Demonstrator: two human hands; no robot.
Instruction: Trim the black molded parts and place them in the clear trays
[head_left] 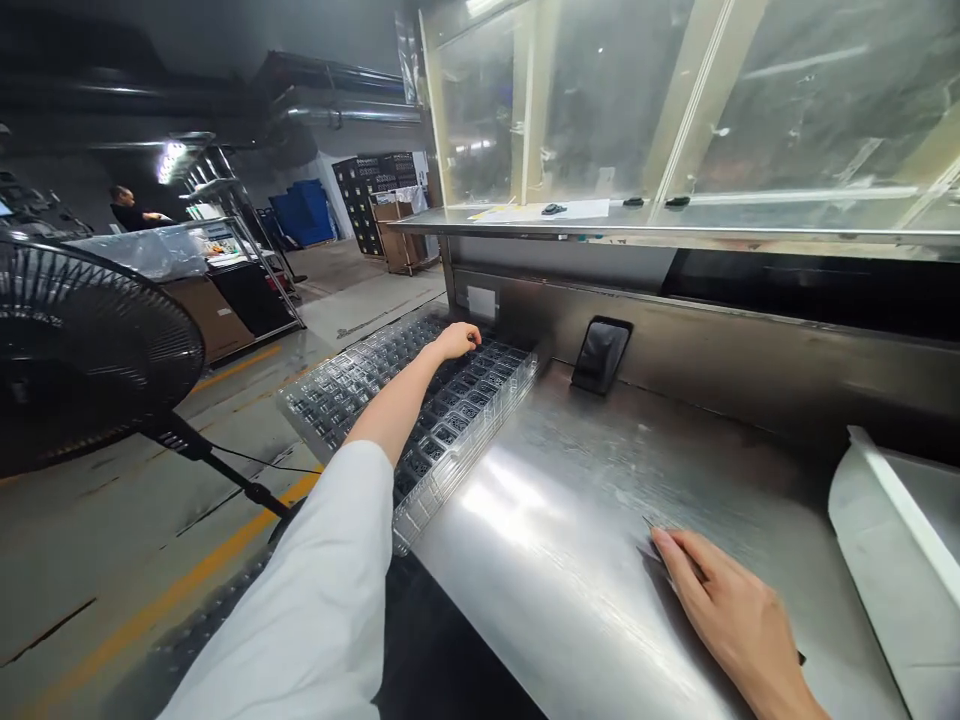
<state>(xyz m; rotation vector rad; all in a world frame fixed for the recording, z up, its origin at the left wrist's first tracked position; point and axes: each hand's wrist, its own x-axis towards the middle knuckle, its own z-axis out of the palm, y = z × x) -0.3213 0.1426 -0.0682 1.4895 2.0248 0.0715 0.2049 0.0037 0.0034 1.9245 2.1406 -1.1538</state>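
Note:
My left hand (456, 341) reaches to the far part of a clear plastic tray (439, 490) with rows of small pockets. Its fingers are curled in a pinch, and what they hold, if anything, is hidden. Dark small pieces (450, 430) show in many of the tray's pockets. Low over the steel table (577, 560), my right hand (727, 600) is closed on a thin pointed tool (648, 522). Only the tool's fine tip and a dark end beyond the palm show, so I cannot tell its exact kind.
A black phone-like slab (602, 354) leans against the table's back wall. At the right edge stands a white bin (892, 540). A steel shelf (675, 222) runs above the back. A black fan (82, 350) is on the left. Farther off, a person (129, 208) works at another bench.

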